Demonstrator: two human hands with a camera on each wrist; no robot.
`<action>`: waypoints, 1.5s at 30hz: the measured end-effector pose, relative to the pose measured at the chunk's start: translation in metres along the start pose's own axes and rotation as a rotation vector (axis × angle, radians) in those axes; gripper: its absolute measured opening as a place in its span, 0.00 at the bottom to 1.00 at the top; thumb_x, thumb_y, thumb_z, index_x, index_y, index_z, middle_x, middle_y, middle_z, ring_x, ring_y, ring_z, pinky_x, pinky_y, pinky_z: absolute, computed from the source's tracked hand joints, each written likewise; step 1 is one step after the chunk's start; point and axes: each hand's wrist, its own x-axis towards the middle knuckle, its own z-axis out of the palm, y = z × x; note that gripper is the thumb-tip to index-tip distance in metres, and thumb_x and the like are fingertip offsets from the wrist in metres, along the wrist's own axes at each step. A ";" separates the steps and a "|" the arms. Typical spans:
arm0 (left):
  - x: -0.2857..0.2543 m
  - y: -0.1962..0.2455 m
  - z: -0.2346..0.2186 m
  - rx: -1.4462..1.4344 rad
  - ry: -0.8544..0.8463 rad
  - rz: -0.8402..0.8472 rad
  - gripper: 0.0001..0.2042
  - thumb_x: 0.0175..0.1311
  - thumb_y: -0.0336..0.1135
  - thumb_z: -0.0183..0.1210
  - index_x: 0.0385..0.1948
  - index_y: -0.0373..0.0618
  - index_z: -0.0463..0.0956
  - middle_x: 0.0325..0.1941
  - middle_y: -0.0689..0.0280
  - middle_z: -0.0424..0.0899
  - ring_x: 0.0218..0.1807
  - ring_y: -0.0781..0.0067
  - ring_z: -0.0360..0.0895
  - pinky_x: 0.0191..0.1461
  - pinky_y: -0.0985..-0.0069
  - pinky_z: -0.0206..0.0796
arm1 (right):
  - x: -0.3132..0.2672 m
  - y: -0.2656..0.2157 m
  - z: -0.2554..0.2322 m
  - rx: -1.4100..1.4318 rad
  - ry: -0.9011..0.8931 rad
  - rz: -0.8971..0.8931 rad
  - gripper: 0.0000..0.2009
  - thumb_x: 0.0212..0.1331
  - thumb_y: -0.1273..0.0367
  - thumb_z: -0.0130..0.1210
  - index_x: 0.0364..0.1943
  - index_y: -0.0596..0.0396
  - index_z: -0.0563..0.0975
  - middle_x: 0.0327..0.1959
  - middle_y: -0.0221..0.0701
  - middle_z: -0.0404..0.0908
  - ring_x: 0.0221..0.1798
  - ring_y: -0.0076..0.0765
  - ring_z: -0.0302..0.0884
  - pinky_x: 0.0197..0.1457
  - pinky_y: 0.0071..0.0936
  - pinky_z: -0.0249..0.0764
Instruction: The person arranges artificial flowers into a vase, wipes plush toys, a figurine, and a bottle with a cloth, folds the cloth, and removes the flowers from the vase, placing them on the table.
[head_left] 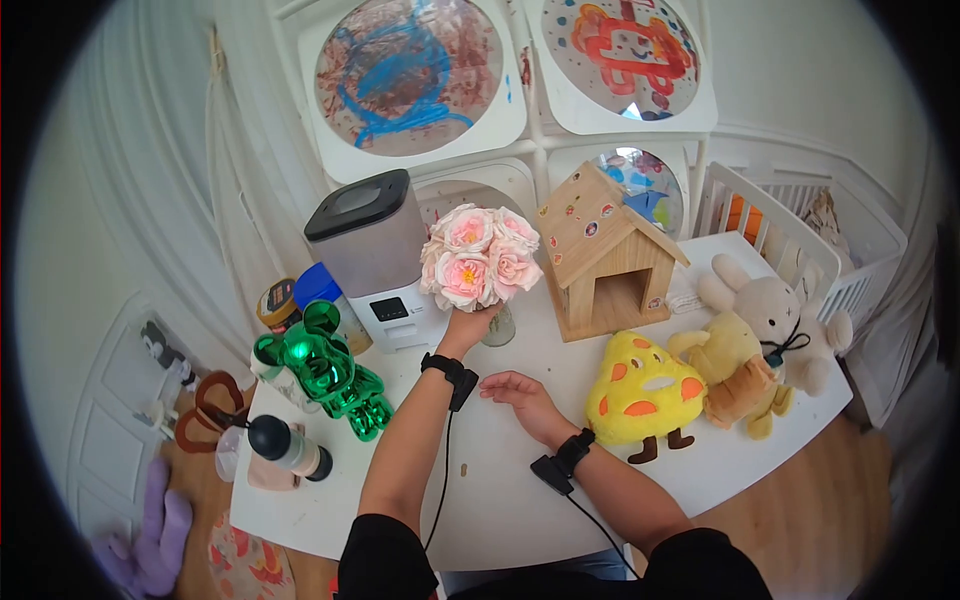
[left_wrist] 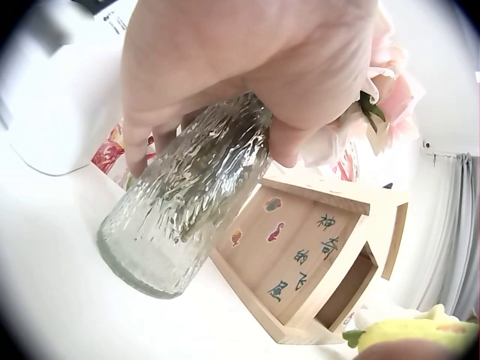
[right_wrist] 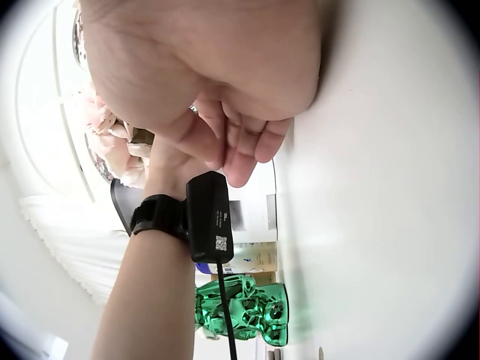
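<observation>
My left hand (head_left: 470, 330) grips a ribbed clear glass vase (left_wrist: 176, 217) near its neck, thumb on one side and fingers on the other. Pale pink roses (head_left: 480, 258) fill the top of the vase, and dark stems show through the glass in the left wrist view. The vase looks tilted there, its base close over the white table. My right hand (head_left: 530, 402) lies low at the table, fingers loosely extended and holding nothing. In the right wrist view its fingers (right_wrist: 244, 154) overlap the left wrist.
Right of the vase stands a wooden toy house (head_left: 610, 255); a grey-topped feeder (head_left: 370, 250) is on the left. A shiny green bear figure (head_left: 335, 370) and a black-capped bottle (head_left: 290, 447) stand front left. Plush toys, including a yellow one (head_left: 640, 390), line the right side.
</observation>
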 end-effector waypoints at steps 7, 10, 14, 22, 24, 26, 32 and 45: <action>0.013 -0.007 0.003 0.019 0.000 0.010 0.21 0.67 0.41 0.65 0.58 0.43 0.76 0.56 0.64 0.83 0.57 0.68 0.79 0.62 0.71 0.68 | 0.000 0.001 -0.001 0.004 0.004 0.025 0.12 0.66 0.77 0.51 0.51 0.57 0.79 0.52 0.31 0.83 0.56 0.29 0.80 0.62 0.27 0.69; 0.010 0.002 0.003 0.128 0.011 0.016 0.23 0.66 0.48 0.65 0.58 0.45 0.78 0.56 0.63 0.84 0.58 0.66 0.79 0.63 0.70 0.68 | -0.001 0.000 -0.001 0.015 0.005 0.039 0.12 0.66 0.76 0.51 0.51 0.57 0.79 0.51 0.30 0.83 0.56 0.28 0.80 0.63 0.25 0.69; 0.019 -0.034 0.015 0.360 0.295 0.230 0.28 0.60 0.57 0.67 0.56 0.50 0.80 0.56 0.64 0.85 0.59 0.62 0.80 0.63 0.69 0.68 | -0.001 -0.003 -0.001 0.040 0.004 0.047 0.12 0.66 0.77 0.51 0.51 0.58 0.79 0.51 0.31 0.83 0.56 0.29 0.80 0.63 0.26 0.70; 0.014 -0.034 0.027 0.344 0.431 0.160 0.27 0.56 0.59 0.69 0.52 0.53 0.83 0.53 0.65 0.86 0.58 0.59 0.81 0.61 0.65 0.71 | -0.002 -0.004 -0.002 0.102 0.019 0.063 0.12 0.68 0.77 0.50 0.52 0.59 0.78 0.51 0.33 0.83 0.56 0.31 0.80 0.63 0.29 0.71; 0.013 -0.035 0.025 0.294 0.370 0.134 0.27 0.54 0.57 0.71 0.51 0.51 0.83 0.54 0.64 0.86 0.58 0.61 0.81 0.61 0.66 0.71 | -0.001 -0.003 -0.003 0.096 0.029 0.065 0.12 0.68 0.76 0.51 0.52 0.59 0.78 0.52 0.33 0.82 0.56 0.32 0.80 0.63 0.30 0.72; 0.007 -0.028 0.018 0.409 0.283 0.165 0.26 0.54 0.54 0.73 0.51 0.50 0.82 0.54 0.64 0.86 0.57 0.62 0.81 0.61 0.67 0.71 | -0.001 -0.003 -0.002 0.094 0.039 0.075 0.12 0.68 0.76 0.51 0.53 0.59 0.77 0.52 0.34 0.82 0.56 0.32 0.80 0.63 0.30 0.72; -0.007 -0.021 0.004 0.277 0.034 0.273 0.23 0.57 0.45 0.73 0.52 0.46 0.81 0.53 0.65 0.85 0.57 0.68 0.79 0.63 0.69 0.69 | -0.001 -0.006 -0.001 0.128 0.061 0.088 0.11 0.68 0.76 0.52 0.52 0.61 0.76 0.52 0.36 0.80 0.56 0.35 0.79 0.64 0.32 0.74; 0.016 -0.002 0.026 0.628 0.177 -0.077 0.33 0.58 0.63 0.64 0.57 0.48 0.79 0.58 0.57 0.83 0.59 0.53 0.78 0.62 0.62 0.69 | 0.001 -0.011 0.002 0.088 0.064 0.106 0.12 0.69 0.76 0.49 0.53 0.61 0.76 0.52 0.35 0.81 0.54 0.34 0.80 0.63 0.32 0.74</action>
